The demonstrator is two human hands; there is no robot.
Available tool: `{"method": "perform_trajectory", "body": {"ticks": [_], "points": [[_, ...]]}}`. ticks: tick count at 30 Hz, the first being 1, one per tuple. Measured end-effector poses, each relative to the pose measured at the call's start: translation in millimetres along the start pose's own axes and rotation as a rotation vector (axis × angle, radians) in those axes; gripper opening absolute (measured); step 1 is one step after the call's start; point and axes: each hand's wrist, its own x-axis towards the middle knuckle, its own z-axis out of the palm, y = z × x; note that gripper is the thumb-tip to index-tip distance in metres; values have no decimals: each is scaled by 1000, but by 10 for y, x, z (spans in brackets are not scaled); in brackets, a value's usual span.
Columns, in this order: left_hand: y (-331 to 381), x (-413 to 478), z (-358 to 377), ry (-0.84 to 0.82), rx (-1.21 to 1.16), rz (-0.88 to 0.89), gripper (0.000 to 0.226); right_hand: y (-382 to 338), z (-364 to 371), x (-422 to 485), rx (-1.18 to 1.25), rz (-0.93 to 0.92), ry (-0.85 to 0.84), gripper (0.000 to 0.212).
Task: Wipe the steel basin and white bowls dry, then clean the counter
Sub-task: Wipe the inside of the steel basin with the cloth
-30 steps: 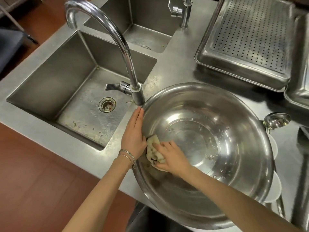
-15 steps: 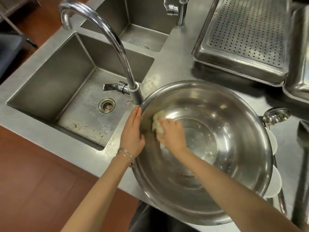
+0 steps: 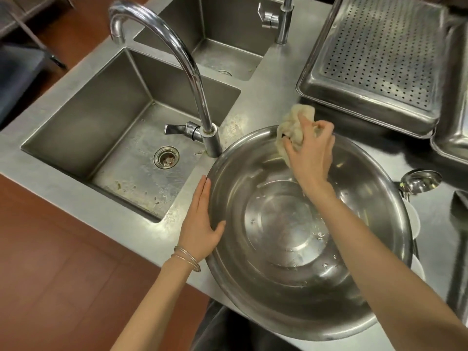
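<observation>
Probably light, stiff, wet-slick: brace steel basin (image 3: pixel 278 224) at nine-o'clock rim with flat, straight-fingered left hand (image 3: pixel 200 224); soft cloth (image 3: pixel 295 122) bunched in curled right hand (image 3: pixel 314 153) at twelve.

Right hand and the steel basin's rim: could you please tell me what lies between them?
A crumpled beige cloth, gripped by the right hand at the far rim of the steel basin; head view.

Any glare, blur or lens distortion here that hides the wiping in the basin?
Head view: the wide-angle lens bends the counter edges; soft glare streaks the steel basin floor; right hand and cloth at the far rim look sharp.
</observation>
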Motion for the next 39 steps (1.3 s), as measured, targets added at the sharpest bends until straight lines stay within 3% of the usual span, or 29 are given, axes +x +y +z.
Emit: {"method": "perform_trajectory", "body": {"ticks": [5,9,11,14,16,18,21,25,28,33,36,39], "points": [[-84,86,-36,-24,-137,-1,85,-287,349,-237,103,-117,-222,52],[-100,92,-22,-25,-158,4,84,-246,554,-758,101,-435,-507,46],[-104,97,-12,-39,-177,6,84,-61,540,-822,92,-407,-428,40],[-94,126,6,-31,-242,-4,83,65,355,-627,278,-73,-125,45],[-86,132,12,-24,-278,-14,83,46,244,-361,331,43,24,51],[-95,130,18,-15,-289,-15,84,-72,240,-170,314,68,20,53],[-73,121,37,-16,-284,-1,85,-310,399,-313,301,-93,-153,56],[-113,138,6,-11,-254,-26,86,-389,566,-694,216,-529,-427,56],[-113,180,-45,-40,-243,-22,86,-254,488,-631,201,-663,-459,49],[-24,-12,-73,29,-299,-160,94,128,367,-321,51,-373,-211,49],[59,-404,30,61,-368,-238,96,331,411,-252,-117,-259,-267,53],[141,-488,109,78,-421,-255,92,302,536,-391,-54,-274,-441,55]]}}
